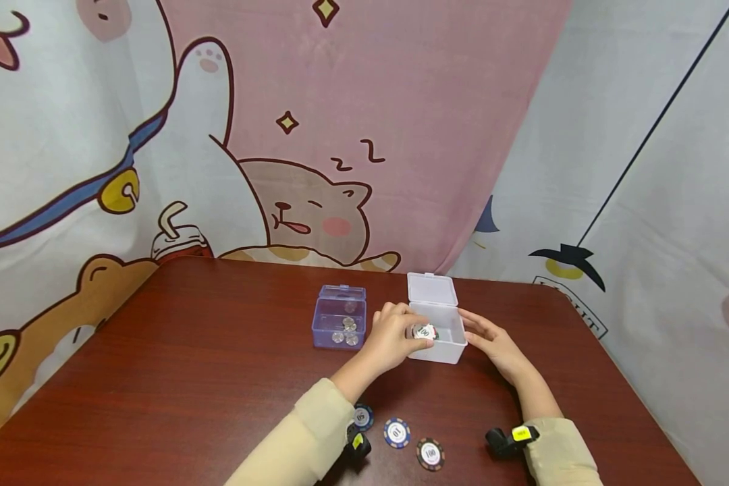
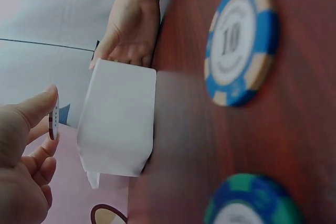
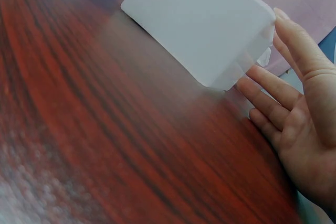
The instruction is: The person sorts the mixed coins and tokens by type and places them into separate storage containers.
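Between thumb and fingers, my left hand [image 1: 395, 335] pinches a poker chip [image 1: 425, 331] over the opening of a white plastic box [image 1: 439, 351]. In the left wrist view this chip [image 2: 54, 121] is nearly edge-on, pale with a dark red band. The box stands on the table with its lid [image 1: 431, 289] flipped back. Along the right side of the box lies my right hand [image 1: 499, 349], its fingers extended. The right wrist view shows its thumb and fingertips right at the box's edge [image 3: 265, 40].
A clear blue-purple box [image 1: 322, 337] with several silver coins [image 1: 349, 325] stands open to the left. Nearer the front lie a dark chip [image 1: 363, 417], a blue 10 chip [image 1: 397, 433] and a black 100 chip [image 1: 430, 454]. Behind the table hangs a printed curtain [image 1: 425, 135].
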Motion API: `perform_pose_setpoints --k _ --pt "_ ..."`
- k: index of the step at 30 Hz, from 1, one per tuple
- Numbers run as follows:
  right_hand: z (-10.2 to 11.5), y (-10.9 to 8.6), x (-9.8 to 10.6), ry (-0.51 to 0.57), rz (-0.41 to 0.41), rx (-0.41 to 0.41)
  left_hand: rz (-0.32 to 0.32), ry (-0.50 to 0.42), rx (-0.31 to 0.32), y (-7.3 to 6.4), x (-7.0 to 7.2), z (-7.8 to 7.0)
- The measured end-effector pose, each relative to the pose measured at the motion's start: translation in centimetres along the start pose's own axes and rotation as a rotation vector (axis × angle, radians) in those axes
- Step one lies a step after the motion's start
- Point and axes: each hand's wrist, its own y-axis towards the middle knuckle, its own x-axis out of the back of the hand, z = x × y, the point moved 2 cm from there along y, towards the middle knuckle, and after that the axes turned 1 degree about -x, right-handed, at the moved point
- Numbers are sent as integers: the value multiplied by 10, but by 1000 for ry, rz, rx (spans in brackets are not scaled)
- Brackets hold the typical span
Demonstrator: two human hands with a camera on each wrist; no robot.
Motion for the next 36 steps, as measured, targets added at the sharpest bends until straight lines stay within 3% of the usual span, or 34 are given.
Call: perform_pose_setpoints --k 12,25,36 --pt "2 -1 0 15 12 19 3 28 50 19 -12 9" --pt "-1 2 0 19 9 17 8 8 149 34 -23 18" --pt "1 1 0 24 10 22 -45 24 193 34 -32 23"
